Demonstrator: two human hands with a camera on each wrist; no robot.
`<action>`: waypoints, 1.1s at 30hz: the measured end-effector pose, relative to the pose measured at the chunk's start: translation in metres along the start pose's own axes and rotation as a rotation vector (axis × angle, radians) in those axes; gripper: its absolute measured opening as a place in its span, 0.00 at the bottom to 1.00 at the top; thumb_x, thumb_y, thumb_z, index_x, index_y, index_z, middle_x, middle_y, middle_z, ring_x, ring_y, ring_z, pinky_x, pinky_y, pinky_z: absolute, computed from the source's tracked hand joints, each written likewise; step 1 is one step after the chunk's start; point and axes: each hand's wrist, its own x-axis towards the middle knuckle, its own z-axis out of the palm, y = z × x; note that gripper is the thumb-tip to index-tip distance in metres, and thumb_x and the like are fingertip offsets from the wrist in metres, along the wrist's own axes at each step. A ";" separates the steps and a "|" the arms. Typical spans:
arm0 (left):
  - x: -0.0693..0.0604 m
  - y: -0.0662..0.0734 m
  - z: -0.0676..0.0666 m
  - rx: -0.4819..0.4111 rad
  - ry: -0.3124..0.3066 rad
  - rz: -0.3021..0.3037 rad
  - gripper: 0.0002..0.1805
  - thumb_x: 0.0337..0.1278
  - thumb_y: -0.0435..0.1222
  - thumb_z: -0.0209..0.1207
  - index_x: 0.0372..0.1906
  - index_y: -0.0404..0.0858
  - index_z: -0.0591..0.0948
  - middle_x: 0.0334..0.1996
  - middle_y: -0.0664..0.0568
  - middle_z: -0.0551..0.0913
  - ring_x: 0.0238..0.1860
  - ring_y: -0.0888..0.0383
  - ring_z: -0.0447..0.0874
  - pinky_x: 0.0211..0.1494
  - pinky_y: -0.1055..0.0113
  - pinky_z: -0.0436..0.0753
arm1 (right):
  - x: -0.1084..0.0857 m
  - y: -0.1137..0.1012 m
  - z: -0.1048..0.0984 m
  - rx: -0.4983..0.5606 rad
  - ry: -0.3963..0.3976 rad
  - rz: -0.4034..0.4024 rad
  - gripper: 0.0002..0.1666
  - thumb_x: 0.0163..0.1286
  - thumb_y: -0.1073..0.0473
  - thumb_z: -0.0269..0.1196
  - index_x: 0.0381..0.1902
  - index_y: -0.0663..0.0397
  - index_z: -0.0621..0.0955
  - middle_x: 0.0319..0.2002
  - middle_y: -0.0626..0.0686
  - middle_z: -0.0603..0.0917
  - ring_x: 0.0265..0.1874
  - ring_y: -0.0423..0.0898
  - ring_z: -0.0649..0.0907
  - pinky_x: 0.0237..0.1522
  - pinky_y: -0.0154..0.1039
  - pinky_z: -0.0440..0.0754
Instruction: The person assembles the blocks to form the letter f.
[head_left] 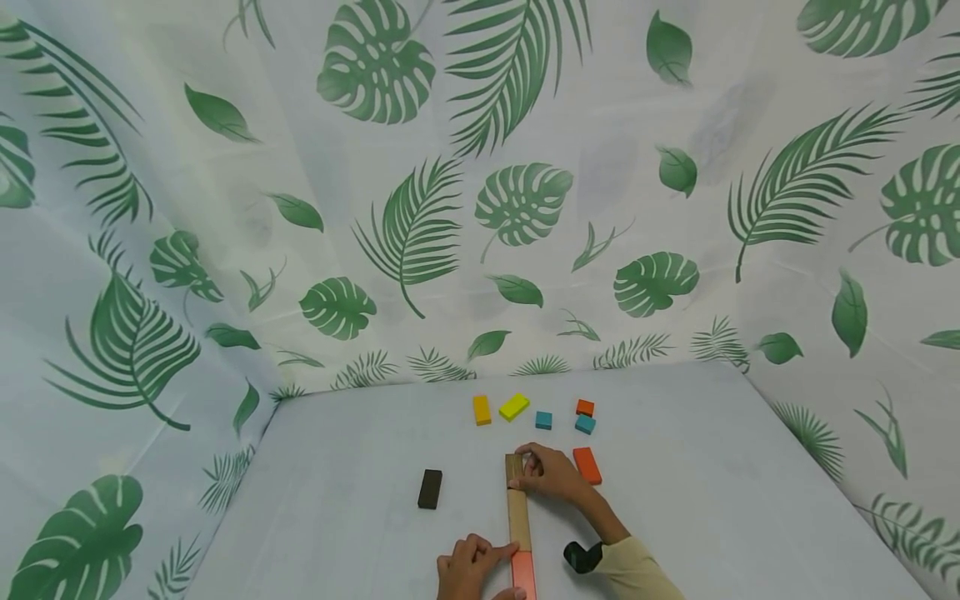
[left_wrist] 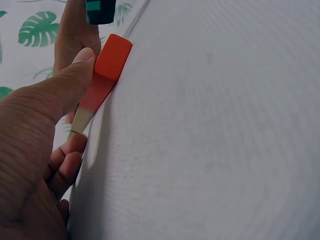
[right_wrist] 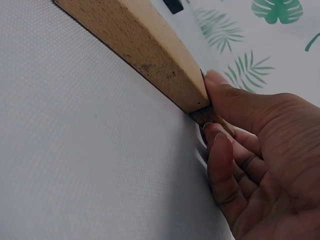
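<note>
Head view: my right hand pinches the brown block beyond the tan block, left hand touching, unclenched, the coral block before it; probably light, stiff, grip sides.

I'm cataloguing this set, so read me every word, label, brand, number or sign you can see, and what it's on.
None: nothing readable in any view.
Tan block: dark specks, no lettering.
Coral block, brown block, dark block: no lettering visible.
Backdrop: only printed green leaves.
Black wrist device: too small and dark to tell.
</note>
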 end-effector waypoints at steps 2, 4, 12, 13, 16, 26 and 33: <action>0.000 0.000 -0.001 -0.006 -0.012 -0.003 0.28 0.53 0.67 0.57 0.58 0.64 0.80 0.31 0.65 0.58 0.31 0.67 0.53 0.35 0.61 0.49 | 0.000 0.000 0.000 0.012 -0.004 0.007 0.31 0.58 0.46 0.72 0.53 0.59 0.78 0.28 0.45 0.76 0.25 0.35 0.71 0.28 0.30 0.70; 0.000 0.000 -0.003 -0.013 -0.032 -0.004 0.29 0.53 0.67 0.57 0.59 0.63 0.80 0.31 0.65 0.58 0.31 0.66 0.53 0.35 0.60 0.49 | 0.000 0.000 0.000 0.026 -0.009 0.013 0.31 0.58 0.46 0.72 0.53 0.58 0.78 0.28 0.45 0.76 0.26 0.35 0.72 0.29 0.30 0.70; -0.001 -0.001 -0.007 -0.068 -0.061 0.019 0.30 0.53 0.66 0.58 0.60 0.62 0.79 0.33 0.64 0.59 0.33 0.67 0.55 0.36 0.59 0.50 | 0.000 -0.002 0.000 -0.018 -0.019 -0.011 0.31 0.60 0.46 0.71 0.56 0.55 0.77 0.27 0.44 0.75 0.25 0.35 0.71 0.28 0.30 0.69; -0.002 -0.001 -0.007 -0.070 -0.062 0.019 0.30 0.53 0.66 0.58 0.60 0.61 0.79 0.33 0.63 0.59 0.33 0.67 0.55 0.36 0.59 0.50 | 0.000 -0.004 0.000 -0.030 -0.016 -0.015 0.31 0.60 0.47 0.71 0.56 0.55 0.77 0.27 0.44 0.75 0.24 0.36 0.71 0.27 0.30 0.69; -0.002 -0.001 -0.006 -0.074 -0.062 0.017 0.30 0.53 0.66 0.58 0.60 0.60 0.80 0.33 0.63 0.60 0.33 0.67 0.55 0.36 0.59 0.50 | 0.001 -0.011 0.003 -0.100 -0.010 0.023 0.33 0.59 0.42 0.70 0.58 0.51 0.77 0.26 0.45 0.74 0.24 0.37 0.71 0.26 0.32 0.67; -0.004 0.003 -0.010 -0.105 -0.086 -0.032 0.30 0.52 0.65 0.60 0.59 0.59 0.80 0.32 0.62 0.60 0.32 0.66 0.56 0.36 0.58 0.50 | 0.004 -0.030 0.015 -0.301 -0.016 0.147 0.36 0.56 0.38 0.69 0.57 0.50 0.75 0.34 0.49 0.79 0.30 0.43 0.74 0.29 0.38 0.71; -0.003 0.003 -0.009 -0.084 -0.106 -0.059 0.33 0.49 0.67 0.60 0.60 0.61 0.79 0.33 0.62 0.61 0.34 0.65 0.57 0.37 0.57 0.51 | 0.006 -0.032 0.013 -0.279 -0.027 0.182 0.35 0.56 0.40 0.70 0.55 0.51 0.74 0.33 0.49 0.79 0.29 0.43 0.74 0.29 0.38 0.71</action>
